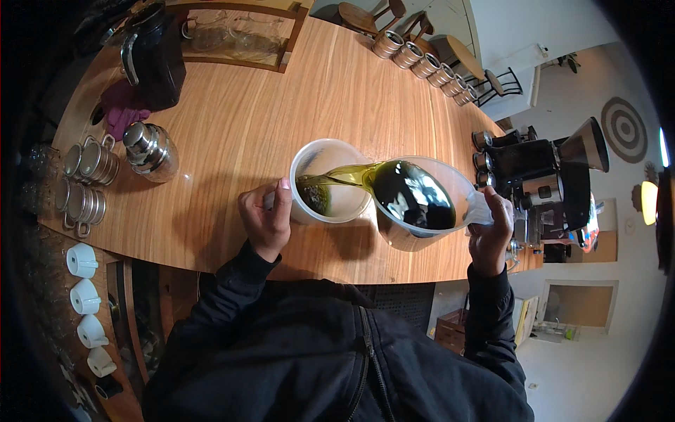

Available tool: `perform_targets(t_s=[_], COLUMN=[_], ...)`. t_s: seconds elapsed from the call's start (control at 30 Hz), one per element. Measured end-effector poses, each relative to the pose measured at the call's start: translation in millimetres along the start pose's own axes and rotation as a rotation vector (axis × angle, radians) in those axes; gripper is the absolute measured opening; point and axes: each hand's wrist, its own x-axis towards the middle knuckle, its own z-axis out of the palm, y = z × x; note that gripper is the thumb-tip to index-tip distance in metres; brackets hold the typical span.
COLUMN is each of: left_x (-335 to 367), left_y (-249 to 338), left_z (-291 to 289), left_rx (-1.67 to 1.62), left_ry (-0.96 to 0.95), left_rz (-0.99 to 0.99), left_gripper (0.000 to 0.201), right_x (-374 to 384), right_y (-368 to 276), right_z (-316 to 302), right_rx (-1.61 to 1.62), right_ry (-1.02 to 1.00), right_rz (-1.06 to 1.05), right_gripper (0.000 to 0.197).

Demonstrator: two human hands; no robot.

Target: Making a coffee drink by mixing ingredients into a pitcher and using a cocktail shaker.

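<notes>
Green liquid (343, 176) ran in a stream from one pitcher into another, in front of a black jacket (281, 344). Far over on the left, shiny metal cups (94, 160) stood on the wooden table (239, 105), with a metal shaker (152, 151) near them. Next came the left hand (268, 219), grasping the left pitcher (334, 155) at its side. Only a small, bubbly pool lay in that pitcher, so the pouring looked started but not done. It was hard to tell if its bottom sat on the table. The right pitcher (460, 191) was tipped toward it, with the spout over the rim. Lots of dark, shiny liquid was left inside, so most of the pouring seemed left to do. Last, the right hand (492, 232) grasped the right pitcher's handle, with a black machine (576, 193) beyond.
</notes>
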Motion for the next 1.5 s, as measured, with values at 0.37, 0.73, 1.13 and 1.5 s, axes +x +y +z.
perform_targets(t_s=[0.37, 0.73, 1.13, 1.5], left_x=[11.6, 6.2, -2.0, -7.2], left_y=[0.0, -7.9, -11.6, -15.2], left_z=[-18.9, -66.0, -82.1, -93.5], left_rx=[-0.292, -0.189, -0.256, -0.285], left_ry=[-0.146, -0.223, -0.231, -0.264], left_rz=[-0.057, -0.1, -0.202, -0.29], left_gripper=[0.033, 0.033, 0.03, 0.039], right_x=[9.7, 7.5, 9.4, 22.4], right_y=[-18.4, -6.7, -25.6, -61.7], right_z=[-4.8, -35.3, -34.8, -30.6], right_rx=[0.344, 0.209, 0.197, 0.284], right_ry=[0.085, -0.04, -0.033, 0.097], right_rz=[0.29, 0.182, 0.158, 0.444], right_gripper=[0.021, 0.061, 0.023, 0.027])
